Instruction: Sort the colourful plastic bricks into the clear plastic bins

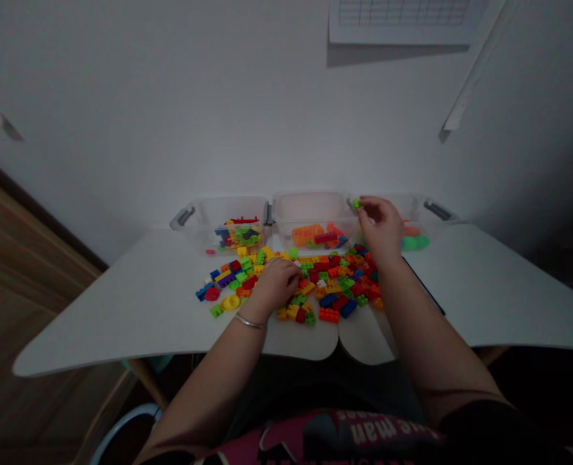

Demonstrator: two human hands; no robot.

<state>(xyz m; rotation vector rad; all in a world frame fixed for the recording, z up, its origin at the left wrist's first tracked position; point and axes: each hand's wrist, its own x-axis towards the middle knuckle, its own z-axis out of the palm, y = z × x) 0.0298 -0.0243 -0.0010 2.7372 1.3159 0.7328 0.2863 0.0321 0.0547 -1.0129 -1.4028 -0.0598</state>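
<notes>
So the pile of building blocks (296, 284) sits mid-table (121, 310), with bare tabletop open on both sides of it. Behind the pile, three clear bins (310, 219) line the wall edge. The right hand (382, 229) pinches a green block (357, 204) above the rightmost bin; the left hand (275, 284) rests curled on the pile, grip unclear.

A plain white wall (179, 110) fills the upper view, dimly lit and greyer toward the corners. High on it hangs a white sheet with a printed grid (405, 19), casting a shadow below, and a white strip (470, 71) slants down beside it. A white table (121, 310) stands against the wall, with brown wood panelling (19, 271) at left
</notes>
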